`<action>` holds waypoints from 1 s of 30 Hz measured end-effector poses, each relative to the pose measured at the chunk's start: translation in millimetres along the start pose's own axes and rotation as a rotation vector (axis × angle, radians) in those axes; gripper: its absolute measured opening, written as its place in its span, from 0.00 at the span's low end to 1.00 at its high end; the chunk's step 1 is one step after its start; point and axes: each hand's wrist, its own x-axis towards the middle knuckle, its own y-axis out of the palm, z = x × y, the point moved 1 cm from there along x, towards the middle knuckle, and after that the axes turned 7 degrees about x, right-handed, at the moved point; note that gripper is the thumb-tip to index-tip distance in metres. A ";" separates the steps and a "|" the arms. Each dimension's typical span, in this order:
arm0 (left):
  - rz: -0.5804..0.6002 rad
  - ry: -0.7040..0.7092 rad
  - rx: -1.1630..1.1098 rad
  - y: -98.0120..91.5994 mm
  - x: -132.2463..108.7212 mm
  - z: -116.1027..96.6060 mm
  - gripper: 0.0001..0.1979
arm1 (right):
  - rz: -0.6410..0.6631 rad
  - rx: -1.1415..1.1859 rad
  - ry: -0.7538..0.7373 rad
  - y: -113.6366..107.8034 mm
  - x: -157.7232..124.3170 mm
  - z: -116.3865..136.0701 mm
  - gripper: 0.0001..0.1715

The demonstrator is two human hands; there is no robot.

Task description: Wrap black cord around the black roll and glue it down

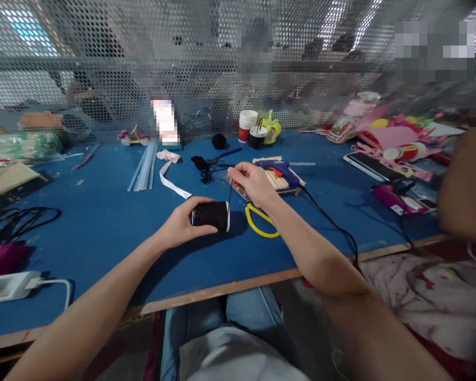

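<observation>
My left hand (184, 225) is wrapped round a paper cup (211, 216) wound with black cord, tipped on its side with its white rim facing right. From that rim a black cord (230, 194) runs up to my right hand (252, 182), which pinches it between thumb and fingers. Just below my right hand lie yellow-handled scissors (262, 228), their blades partly hidden by the hand. Behind it a blue glue gun (283, 173) rests on a pale slatted piece (275, 182). A tangle of black cord (208, 174) lies beyond the cup.
At the back stand white and red paper cups (248, 120), a black-wrapped cup (257, 137) and a black ball (219, 141). Clear glue sticks (143, 166) and white ribbon (172, 180) lie left. A phone (376, 166) and another person's arm (466, 185) are at right. A perforated metal screen (206, 69) bounds the table.
</observation>
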 end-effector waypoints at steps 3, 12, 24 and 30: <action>0.027 -0.006 0.004 -0.9 0.3 -1.9 0.30 | 0.015 -0.014 -0.007 -0.2 0.1 -0.6 0.18; 0.020 0.106 0.081 -1.7 -2.1 -4.6 0.29 | 0.068 -0.153 -0.003 0.8 -0.3 -8.1 0.17; -0.079 0.264 0.095 -4.4 -2.0 -7.3 0.29 | 0.128 -0.310 0.026 3.5 -3.1 -12.5 0.18; -0.115 0.287 0.096 -5.3 -2.0 -8.1 0.29 | 0.155 -0.337 0.049 5.5 -5.1 -11.7 0.18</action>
